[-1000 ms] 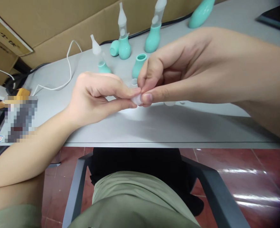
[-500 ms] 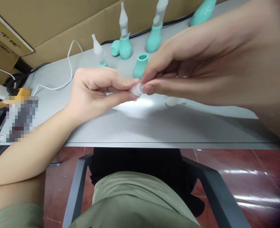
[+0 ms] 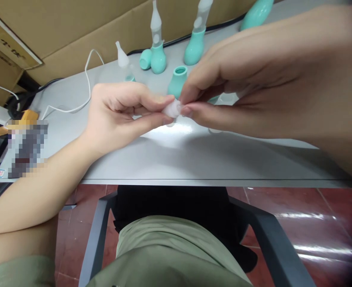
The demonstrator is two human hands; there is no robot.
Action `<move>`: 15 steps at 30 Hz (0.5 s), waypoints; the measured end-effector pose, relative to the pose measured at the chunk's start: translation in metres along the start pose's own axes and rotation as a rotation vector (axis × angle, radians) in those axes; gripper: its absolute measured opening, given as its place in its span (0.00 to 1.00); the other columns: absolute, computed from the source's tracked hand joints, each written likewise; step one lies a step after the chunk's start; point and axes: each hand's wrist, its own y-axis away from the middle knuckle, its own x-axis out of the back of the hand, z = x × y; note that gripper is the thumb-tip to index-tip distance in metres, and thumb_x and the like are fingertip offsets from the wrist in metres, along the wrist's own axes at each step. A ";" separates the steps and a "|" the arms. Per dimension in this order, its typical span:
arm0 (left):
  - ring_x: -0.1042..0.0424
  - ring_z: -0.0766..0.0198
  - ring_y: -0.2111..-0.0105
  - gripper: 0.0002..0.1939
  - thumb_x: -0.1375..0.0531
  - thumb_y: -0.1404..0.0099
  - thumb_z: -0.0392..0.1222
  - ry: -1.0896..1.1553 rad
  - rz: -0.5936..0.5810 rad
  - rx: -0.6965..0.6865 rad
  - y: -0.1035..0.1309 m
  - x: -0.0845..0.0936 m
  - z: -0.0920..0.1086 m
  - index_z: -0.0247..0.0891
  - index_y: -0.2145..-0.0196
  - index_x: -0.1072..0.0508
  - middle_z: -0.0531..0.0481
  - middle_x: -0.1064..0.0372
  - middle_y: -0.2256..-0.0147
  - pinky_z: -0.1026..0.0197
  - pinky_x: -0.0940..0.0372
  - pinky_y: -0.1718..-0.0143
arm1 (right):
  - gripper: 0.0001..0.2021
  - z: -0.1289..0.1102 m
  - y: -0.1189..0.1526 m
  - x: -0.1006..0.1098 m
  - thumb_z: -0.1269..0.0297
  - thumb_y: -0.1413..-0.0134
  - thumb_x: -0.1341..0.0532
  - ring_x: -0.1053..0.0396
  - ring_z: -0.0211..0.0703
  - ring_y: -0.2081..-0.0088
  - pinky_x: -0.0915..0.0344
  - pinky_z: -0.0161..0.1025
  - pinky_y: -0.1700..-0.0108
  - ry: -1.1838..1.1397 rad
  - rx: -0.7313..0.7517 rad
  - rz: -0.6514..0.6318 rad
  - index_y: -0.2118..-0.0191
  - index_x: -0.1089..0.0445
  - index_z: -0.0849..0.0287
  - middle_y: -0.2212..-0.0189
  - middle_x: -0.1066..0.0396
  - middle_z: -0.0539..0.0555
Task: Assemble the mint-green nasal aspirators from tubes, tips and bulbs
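Above the grey desk (image 3: 152, 163), my left hand (image 3: 122, 107) pinches a small whitish translucent plastic piece (image 3: 172, 108) between thumb and forefinger. My right hand (image 3: 241, 83) has its thumb and fingertips closed on the right end of the same piece. Its exact shape is partly hidden by the fingers. Just behind the fingertips stands an open-topped teal rubber bulb (image 3: 177, 81). Pale translucent parts (image 3: 216, 130) lie on the desk under my right hand, mostly covered by it.
Along the back stand teal bulb nasal aspirators (image 3: 158, 59) with white tips, and another teal bulb (image 3: 256, 15) at the far right. A separate white-tipped tube (image 3: 122, 57) stands behind my left hand. A white cable (image 3: 87, 79) and cardboard (image 3: 83, 32) lie beyond.
My right hand has turned slightly at the piece, its thumb shifting a little, and more of the pale parts behind it now shows. My left hand keeps its pinch.
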 end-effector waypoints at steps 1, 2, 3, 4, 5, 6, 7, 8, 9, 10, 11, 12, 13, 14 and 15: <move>0.06 0.54 0.58 0.11 0.16 0.26 0.52 0.000 -0.002 -0.009 0.000 0.000 0.000 0.50 0.50 0.04 0.52 0.09 0.56 0.52 0.07 0.55 | 0.10 0.000 0.000 0.000 0.52 0.18 0.31 0.19 0.31 0.52 0.24 0.35 0.46 0.008 -0.011 0.004 0.52 0.14 0.47 0.55 0.16 0.41; 0.06 0.54 0.58 0.11 0.17 0.26 0.52 -0.004 0.001 -0.025 0.001 0.000 -0.001 0.50 0.50 0.04 0.52 0.09 0.56 0.52 0.07 0.54 | 0.10 0.000 0.001 -0.001 0.50 0.20 0.29 0.19 0.33 0.52 0.24 0.36 0.49 0.006 -0.026 0.011 0.53 0.13 0.47 0.57 0.16 0.42; 0.06 0.55 0.58 0.11 0.17 0.25 0.52 -0.012 0.006 -0.044 0.002 -0.001 -0.002 0.50 0.49 0.05 0.53 0.09 0.56 0.52 0.07 0.54 | 0.10 -0.001 0.001 -0.001 0.49 0.21 0.28 0.18 0.35 0.52 0.24 0.36 0.51 -0.002 -0.056 0.022 0.53 0.13 0.47 0.58 0.17 0.44; 0.06 0.56 0.58 0.11 0.18 0.24 0.52 -0.021 0.012 -0.064 0.003 -0.001 -0.004 0.50 0.48 0.05 0.53 0.09 0.56 0.52 0.07 0.54 | 0.10 -0.001 0.002 -0.001 0.48 0.23 0.27 0.18 0.37 0.52 0.23 0.36 0.52 -0.014 -0.090 0.030 0.54 0.13 0.47 0.58 0.17 0.45; 0.07 0.56 0.58 0.11 0.19 0.23 0.53 -0.033 0.019 -0.078 0.003 -0.002 -0.005 0.50 0.48 0.05 0.53 0.09 0.56 0.52 0.08 0.54 | 0.10 -0.003 0.003 -0.001 0.48 0.24 0.26 0.17 0.39 0.51 0.22 0.37 0.52 -0.023 -0.114 0.037 0.55 0.13 0.47 0.59 0.17 0.46; 0.07 0.56 0.58 0.11 0.19 0.22 0.53 -0.046 0.020 -0.080 0.004 -0.002 -0.005 0.50 0.47 0.05 0.53 0.09 0.56 0.52 0.08 0.54 | 0.10 -0.004 0.004 -0.001 0.48 0.24 0.26 0.17 0.40 0.52 0.21 0.38 0.53 -0.025 -0.121 0.042 0.56 0.13 0.46 0.59 0.17 0.47; 0.07 0.56 0.58 0.11 0.20 0.22 0.54 -0.058 0.017 -0.078 0.004 -0.003 -0.006 0.50 0.48 0.06 0.53 0.09 0.55 0.52 0.08 0.54 | 0.11 -0.005 0.005 -0.001 0.47 0.24 0.27 0.16 0.41 0.52 0.20 0.39 0.53 -0.016 -0.115 0.044 0.56 0.13 0.46 0.59 0.17 0.47; 0.07 0.56 0.58 0.12 0.20 0.22 0.55 -0.071 0.021 -0.078 0.004 -0.003 -0.006 0.49 0.48 0.06 0.52 0.09 0.56 0.52 0.08 0.55 | 0.11 -0.007 0.006 -0.001 0.47 0.23 0.28 0.17 0.41 0.53 0.20 0.39 0.53 0.004 -0.108 0.042 0.56 0.13 0.46 0.59 0.16 0.47; 0.08 0.56 0.59 0.14 0.20 0.22 0.57 -0.087 0.030 -0.077 0.005 -0.004 -0.006 0.48 0.49 0.06 0.52 0.09 0.56 0.51 0.08 0.55 | 0.12 -0.007 0.007 -0.001 0.46 0.22 0.30 0.17 0.41 0.54 0.20 0.40 0.54 0.027 -0.093 0.042 0.55 0.14 0.45 0.59 0.16 0.47; 0.08 0.56 0.59 0.15 0.20 0.22 0.60 -0.106 0.033 -0.070 0.005 -0.004 -0.006 0.48 0.50 0.06 0.51 0.10 0.57 0.51 0.08 0.56 | 0.12 -0.007 0.008 -0.002 0.46 0.21 0.31 0.17 0.40 0.55 0.21 0.40 0.53 0.052 -0.086 0.048 0.54 0.14 0.45 0.59 0.17 0.46; 0.08 0.56 0.59 0.17 0.21 0.23 0.62 -0.128 0.032 -0.057 0.005 -0.004 -0.006 0.47 0.50 0.06 0.51 0.10 0.57 0.51 0.08 0.56 | 0.13 -0.006 0.008 -0.002 0.46 0.21 0.31 0.18 0.39 0.55 0.21 0.40 0.52 0.067 -0.086 0.049 0.54 0.14 0.45 0.59 0.16 0.46; 0.08 0.56 0.59 0.19 0.21 0.23 0.64 -0.148 0.028 -0.042 0.006 -0.004 -0.007 0.47 0.51 0.06 0.50 0.10 0.57 0.50 0.09 0.55 | 0.13 -0.003 0.007 -0.003 0.46 0.20 0.31 0.18 0.39 0.54 0.21 0.40 0.51 0.063 -0.085 0.052 0.53 0.14 0.46 0.59 0.16 0.45; 0.08 0.56 0.59 0.21 0.22 0.23 0.66 -0.164 0.026 -0.030 0.006 -0.005 -0.008 0.46 0.52 0.06 0.50 0.10 0.57 0.50 0.09 0.55 | 0.13 0.000 0.006 -0.004 0.46 0.20 0.31 0.19 0.38 0.54 0.22 0.40 0.52 0.035 -0.086 0.046 0.53 0.14 0.46 0.58 0.16 0.46; 0.08 0.55 0.58 0.22 0.22 0.23 0.67 -0.177 0.022 -0.017 0.006 -0.005 -0.009 0.46 0.52 0.07 0.49 0.10 0.57 0.50 0.09 0.54 | 0.13 0.005 0.003 -0.004 0.46 0.20 0.31 0.19 0.37 0.55 0.24 0.39 0.53 -0.015 -0.079 0.024 0.53 0.14 0.47 0.57 0.16 0.46; 0.08 0.55 0.58 0.22 0.22 0.23 0.68 -0.187 0.021 -0.009 0.006 -0.004 -0.009 0.46 0.52 0.07 0.49 0.10 0.57 0.50 0.09 0.54 | 0.13 0.011 0.000 -0.005 0.47 0.21 0.31 0.20 0.36 0.56 0.26 0.38 0.57 -0.075 -0.064 -0.004 0.53 0.14 0.48 0.57 0.15 0.46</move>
